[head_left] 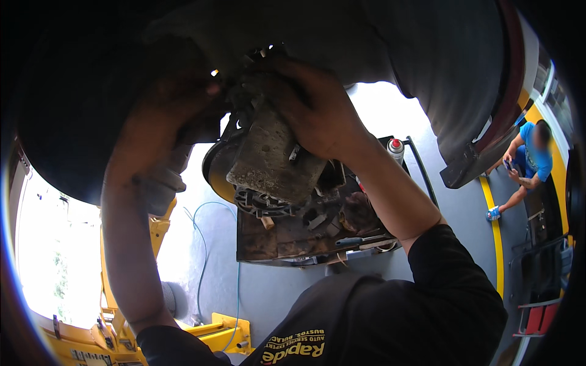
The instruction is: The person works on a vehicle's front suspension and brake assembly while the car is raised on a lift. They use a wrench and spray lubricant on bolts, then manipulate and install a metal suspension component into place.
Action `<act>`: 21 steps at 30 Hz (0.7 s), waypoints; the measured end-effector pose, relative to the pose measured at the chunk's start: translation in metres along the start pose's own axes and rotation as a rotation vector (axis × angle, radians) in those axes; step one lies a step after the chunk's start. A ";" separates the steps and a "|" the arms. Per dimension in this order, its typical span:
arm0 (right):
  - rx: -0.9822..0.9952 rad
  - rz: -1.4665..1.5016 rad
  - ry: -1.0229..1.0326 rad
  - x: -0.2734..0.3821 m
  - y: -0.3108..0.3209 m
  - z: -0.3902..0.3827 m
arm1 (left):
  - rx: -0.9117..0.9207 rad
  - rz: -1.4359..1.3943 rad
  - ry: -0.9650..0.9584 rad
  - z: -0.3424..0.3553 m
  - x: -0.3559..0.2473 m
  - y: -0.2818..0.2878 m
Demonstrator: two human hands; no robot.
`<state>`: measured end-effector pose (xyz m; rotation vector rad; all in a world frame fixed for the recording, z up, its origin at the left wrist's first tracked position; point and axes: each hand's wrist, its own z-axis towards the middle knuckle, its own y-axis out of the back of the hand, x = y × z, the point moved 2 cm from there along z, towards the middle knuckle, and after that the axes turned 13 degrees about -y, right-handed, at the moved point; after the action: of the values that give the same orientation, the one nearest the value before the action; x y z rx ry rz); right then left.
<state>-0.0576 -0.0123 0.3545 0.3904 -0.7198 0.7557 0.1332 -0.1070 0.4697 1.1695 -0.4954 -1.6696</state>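
A dirty grey cast-metal part [268, 152] hangs in the middle, under the dark inside of a wheel arch. It has a flat, pitted face and a round, slotted lower end. My right hand [317, 110] reaches up from the right, its fingers curled over the part's upper side. Across from it, my left hand [180, 100] is raised in deep shadow beside the upper left of the part. One fingertip catches some light there; the other fingers are lost in the dark, so its grip does not show. Behind the part, a round, yellowish piece [221, 177] shows partly.
Below stands a dark, stained tray cart [293, 247] with loose parts, a tool with a blue-grey handle [349, 242] and a red-capped spray can [395, 148]. A thin blue hose [199, 244] trails over the floor near yellow lift parts [229, 332]. Another person [534, 155] sits far right.
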 end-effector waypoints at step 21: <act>0.038 -0.152 0.008 0.009 -0.002 -0.001 | -0.023 0.221 0.001 0.006 -0.021 -0.024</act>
<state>-0.0511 -0.0087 0.3605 0.4708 -0.6616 0.6280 0.1169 -0.0794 0.4642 1.0582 -0.5814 -1.4806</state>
